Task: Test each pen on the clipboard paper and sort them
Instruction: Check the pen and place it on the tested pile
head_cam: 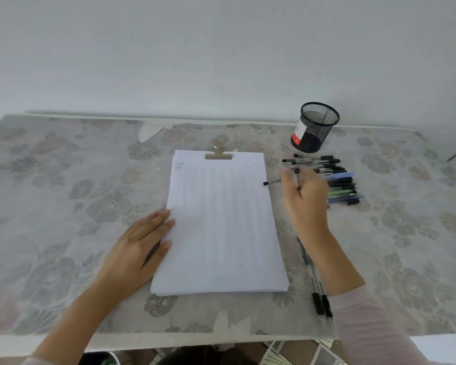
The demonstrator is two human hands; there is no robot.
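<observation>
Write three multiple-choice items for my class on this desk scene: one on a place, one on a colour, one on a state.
1. Relative to the clipboard, where does the mesh cup stand?
A. To its left
B. To its right, beyond the pen pile
C. On top of it

2. What colour is the cup's mesh?
A. Black
B. Yellow
C. White

3. What is the right hand doing?
A. Lying flat on the table
B. Gripping a pen
C. Reaching into the cup

Answers:
1 B: the cup stands at the far right, behind the pens.
2 A: its mesh is plainly black.
3 B: the fingers curl round the pen's barrel.
</observation>
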